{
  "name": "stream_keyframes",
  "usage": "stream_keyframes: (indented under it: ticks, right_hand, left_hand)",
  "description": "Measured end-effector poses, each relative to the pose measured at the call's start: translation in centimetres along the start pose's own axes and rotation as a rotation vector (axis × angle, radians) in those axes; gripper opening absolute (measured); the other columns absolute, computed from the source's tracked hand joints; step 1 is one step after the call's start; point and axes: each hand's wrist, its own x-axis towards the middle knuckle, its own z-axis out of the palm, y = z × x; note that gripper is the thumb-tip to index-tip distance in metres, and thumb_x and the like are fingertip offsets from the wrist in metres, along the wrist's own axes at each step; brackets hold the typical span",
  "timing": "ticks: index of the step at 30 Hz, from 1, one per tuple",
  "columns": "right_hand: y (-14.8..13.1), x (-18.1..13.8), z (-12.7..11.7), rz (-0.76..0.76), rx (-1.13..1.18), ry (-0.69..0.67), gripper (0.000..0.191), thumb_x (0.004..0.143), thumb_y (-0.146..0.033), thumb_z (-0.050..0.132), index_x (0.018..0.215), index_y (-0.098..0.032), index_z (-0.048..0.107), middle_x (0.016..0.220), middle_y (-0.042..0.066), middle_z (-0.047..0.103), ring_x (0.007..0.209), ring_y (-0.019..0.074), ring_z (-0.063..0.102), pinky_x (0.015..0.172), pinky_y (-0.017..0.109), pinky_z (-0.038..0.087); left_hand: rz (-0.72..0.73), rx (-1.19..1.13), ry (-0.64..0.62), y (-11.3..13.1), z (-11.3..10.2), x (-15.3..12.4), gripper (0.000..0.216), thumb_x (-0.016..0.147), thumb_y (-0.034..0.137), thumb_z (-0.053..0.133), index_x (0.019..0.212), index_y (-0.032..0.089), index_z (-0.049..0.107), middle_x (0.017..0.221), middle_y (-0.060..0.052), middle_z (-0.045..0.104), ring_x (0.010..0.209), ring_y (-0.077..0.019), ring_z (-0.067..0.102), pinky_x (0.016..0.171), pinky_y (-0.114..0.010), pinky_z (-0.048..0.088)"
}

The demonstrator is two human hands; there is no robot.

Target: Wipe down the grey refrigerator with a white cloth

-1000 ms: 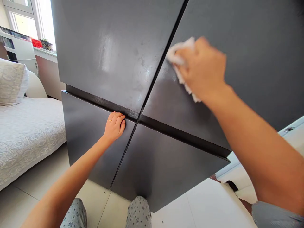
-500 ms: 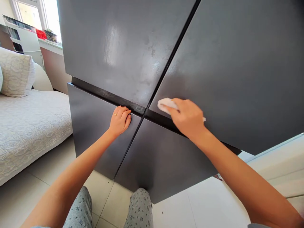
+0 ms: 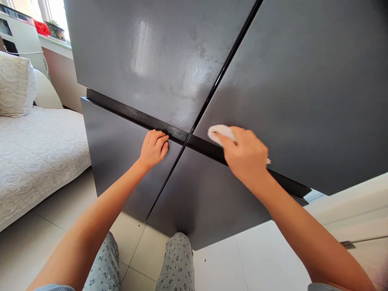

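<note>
Over on the dark upper door, the right hand pinches a soft, light white cloth by its bunched middle, while the left hand rests, fingers loosely curled, on the lower door.

The right hand has dropped down the upper right door panel and now presses its white cloth just above the black handle strip, no longer well above it. The hand now covers part of that strip.
</note>
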Motion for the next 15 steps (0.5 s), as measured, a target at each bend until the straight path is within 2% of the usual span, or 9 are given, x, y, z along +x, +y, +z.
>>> stream_keyframes:
  ticks: [3, 5, 8, 11, 13, 15]
  right_hand:
    - [0.6, 1.4, -0.8, 0.178, -0.033, 0.024, 0.038, 0.103, -0.025, 0.043, 0.11, -0.027, 0.081, 0.102, 0.011, 0.066, 0.074, 0.0184, 0.046, 0.066, 0.033, 0.034]
    - [-0.2, 2.6, -0.5, 0.198, 0.003, 0.018, 0.038, 0.104, -0.026, 0.043, 0.113, -0.028, 0.08, 0.104, 0.011, 0.064, 0.076, 0.0187, 0.048, 0.067, 0.033, 0.037]
    - [-1.7, 3.1, 0.7, 0.152, 0.054, 0.077, 0.036, 0.106, -0.032, 0.044, 0.121, -0.028, 0.077, 0.108, 0.013, 0.064, 0.083, 0.0214, 0.053, 0.069, 0.034, 0.041]
    - [-1.7, 1.2, 1.0, 0.167, 0.091, 0.104, 0.038, 0.106, -0.048, 0.046, 0.115, -0.026, 0.076, 0.103, 0.013, 0.066, 0.084, 0.0229, 0.056, 0.069, 0.035, 0.043]
    - [-0.6, -0.7, 0.5, 0.283, 0.116, 0.088, 0.041, 0.102, -0.059, 0.053, 0.11, -0.025, 0.075, 0.095, 0.011, 0.066, 0.08, 0.0233, 0.056, 0.068, 0.036, 0.043]
    - [0.9, -2.5, -0.4, 0.403, 0.137, 0.109, 0.043, 0.097, -0.062, 0.059, 0.112, -0.025, 0.074, 0.096, 0.011, 0.066, 0.082, 0.0256, 0.059, 0.07, 0.038, 0.044]
  left_hand:
    - [-0.056, 0.043, -0.028, 0.2, 0.3, -0.1, 0.026, 0.1, 0.029, 0.047, 0.113, 0.02, 0.067, 0.109, -0.014, 0.071, 0.11, -0.028, 0.067, 0.111, -0.06, 0.048]
    - [-0.054, 0.084, -0.027, 0.2, 0.4, 0.0, 0.028, 0.101, 0.031, 0.045, 0.112, 0.02, 0.068, 0.108, -0.013, 0.071, 0.11, -0.0273, 0.068, 0.111, -0.059, 0.049]
    - [-0.033, 0.092, -0.043, -0.3, 0.4, 0.0, 0.03, 0.101, 0.034, 0.043, 0.113, 0.02, 0.068, 0.108, -0.013, 0.07, 0.11, -0.027, 0.067, 0.11, -0.059, 0.05]
    - [-0.04, 0.089, -0.069, -0.7, -0.1, -0.1, 0.031, 0.102, 0.036, 0.043, 0.113, 0.021, 0.068, 0.109, -0.013, 0.071, 0.11, -0.0271, 0.067, 0.111, -0.059, 0.05]
    - [-0.032, 0.087, -0.079, -0.3, -0.6, 0.1, 0.031, 0.102, 0.034, 0.044, 0.112, 0.02, 0.069, 0.109, -0.012, 0.071, 0.109, -0.0271, 0.066, 0.111, -0.058, 0.048]
    - [0.001, 0.073, -0.102, 0.9, -1.0, 0.9, 0.03, 0.103, 0.032, 0.045, 0.113, 0.022, 0.072, 0.109, -0.011, 0.071, 0.107, -0.0265, 0.064, 0.109, -0.056, 0.047]
